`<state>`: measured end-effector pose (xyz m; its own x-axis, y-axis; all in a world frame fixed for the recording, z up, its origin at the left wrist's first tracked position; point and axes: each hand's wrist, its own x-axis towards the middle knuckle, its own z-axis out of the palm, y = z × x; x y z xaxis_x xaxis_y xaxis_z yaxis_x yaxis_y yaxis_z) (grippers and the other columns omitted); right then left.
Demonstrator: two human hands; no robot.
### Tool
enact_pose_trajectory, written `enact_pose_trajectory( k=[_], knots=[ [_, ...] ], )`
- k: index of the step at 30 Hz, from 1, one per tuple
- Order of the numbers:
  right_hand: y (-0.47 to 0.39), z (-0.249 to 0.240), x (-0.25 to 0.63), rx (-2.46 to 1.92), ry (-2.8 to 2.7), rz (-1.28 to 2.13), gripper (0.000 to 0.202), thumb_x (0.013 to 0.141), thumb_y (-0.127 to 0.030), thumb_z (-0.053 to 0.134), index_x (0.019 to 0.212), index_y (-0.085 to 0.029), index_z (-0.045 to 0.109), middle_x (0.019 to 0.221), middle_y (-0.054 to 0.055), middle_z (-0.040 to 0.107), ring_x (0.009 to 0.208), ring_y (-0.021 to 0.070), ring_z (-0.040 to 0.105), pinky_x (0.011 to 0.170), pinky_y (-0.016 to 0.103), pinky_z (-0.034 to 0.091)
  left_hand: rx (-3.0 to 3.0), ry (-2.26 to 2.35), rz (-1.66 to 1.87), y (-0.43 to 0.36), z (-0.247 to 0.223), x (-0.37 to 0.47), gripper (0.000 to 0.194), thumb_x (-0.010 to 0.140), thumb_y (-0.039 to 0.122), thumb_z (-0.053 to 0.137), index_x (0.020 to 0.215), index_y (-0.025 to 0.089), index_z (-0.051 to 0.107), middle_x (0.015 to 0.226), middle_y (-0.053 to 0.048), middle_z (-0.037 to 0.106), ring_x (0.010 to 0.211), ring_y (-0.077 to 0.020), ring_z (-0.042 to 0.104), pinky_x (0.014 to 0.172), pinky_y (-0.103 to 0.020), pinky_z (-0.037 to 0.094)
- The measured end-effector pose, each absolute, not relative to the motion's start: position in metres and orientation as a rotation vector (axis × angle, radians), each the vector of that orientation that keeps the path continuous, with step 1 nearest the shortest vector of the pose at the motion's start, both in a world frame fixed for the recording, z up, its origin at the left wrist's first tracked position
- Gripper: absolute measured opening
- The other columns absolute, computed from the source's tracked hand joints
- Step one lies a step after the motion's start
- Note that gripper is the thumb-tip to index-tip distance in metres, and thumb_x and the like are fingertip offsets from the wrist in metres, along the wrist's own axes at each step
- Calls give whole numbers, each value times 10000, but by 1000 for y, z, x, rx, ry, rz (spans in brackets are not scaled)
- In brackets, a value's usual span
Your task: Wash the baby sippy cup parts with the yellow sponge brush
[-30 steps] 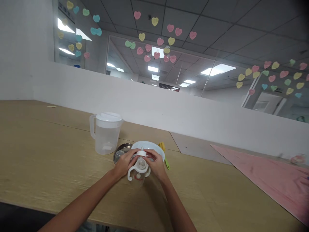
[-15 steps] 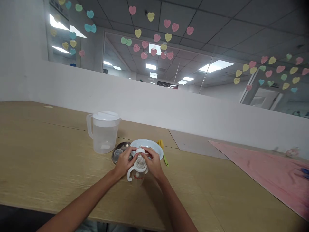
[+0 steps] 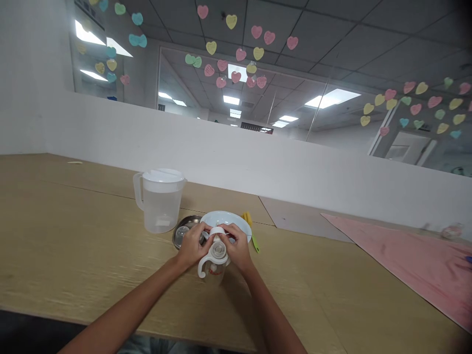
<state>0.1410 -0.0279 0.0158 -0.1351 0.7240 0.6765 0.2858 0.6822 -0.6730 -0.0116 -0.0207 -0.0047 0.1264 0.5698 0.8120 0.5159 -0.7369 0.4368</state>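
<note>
Between the fingertips of both hands is a white bottle ring [image 3: 217, 230]. My left hand [image 3: 193, 244] grips it from the left, with the fingers closed. Opposite, my right hand [image 3: 237, 247] pinches its right side. Just below and nearer to me stands a clear baby bottle [image 3: 214, 270] with a white two-handled collar [image 3: 204, 263] and red print on its side. A round translucent piece [image 3: 219, 250] shows at the bottle's top. The fingers partly hide the ring, so I cannot tell whether it touches the bottle.
A white plate [image 3: 221, 215] lies behind my hands, beside a metal tray [image 3: 190, 220] holding a clear dome-shaped piece [image 3: 181, 235]. A lidded plastic pitcher [image 3: 161, 206] stands left. A brush with yellow head and green handle [image 3: 255, 243] lies right of the plate. A pink sheet [image 3: 398, 260] covers the far right.
The view has shifted slightly. Both hands keep their hold on the white ring, with only small finger movement; the bottle and other objects look unmoved on the table.
</note>
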Motion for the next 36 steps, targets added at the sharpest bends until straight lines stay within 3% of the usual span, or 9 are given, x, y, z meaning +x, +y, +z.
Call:
enact_pose_trajectory(
  k=[7,15,25,36],
  knots=[
    [-30,18,141,-850,-1724,350,184,755,-195,537,854,-179,691,704,15,565,643,125,504,595,228,414,2273,1038,1689,-23,0,-12,118,817,288,511,790,177,541,730,-2,622,680,-140,583,654,-244,459],
    [-33,22,141,-877,-1722,279,170,750,-191,536,782,-178,703,638,-4,506,599,116,467,562,227,385,2291,977,1619,-22,-5,-13,251,869,359,476,1027,184,562,925,-38,664,825,-161,613,761,-265,471],
    [-31,18,139,-788,-1700,361,171,717,-228,632,872,-202,698,780,25,565,712,131,534,568,214,459,2448,941,1788,-19,-5,-14,171,887,247,414,995,166,519,955,-79,599,925,-184,560,817,-304,449],
    [-35,22,136,-758,-1733,258,203,748,-198,575,898,-226,710,744,20,555,685,121,533,537,202,461,2510,932,1908,-22,1,-13,114,849,194,397,918,170,485,856,-68,576,836,-178,555,748,-298,466]
  ],
)
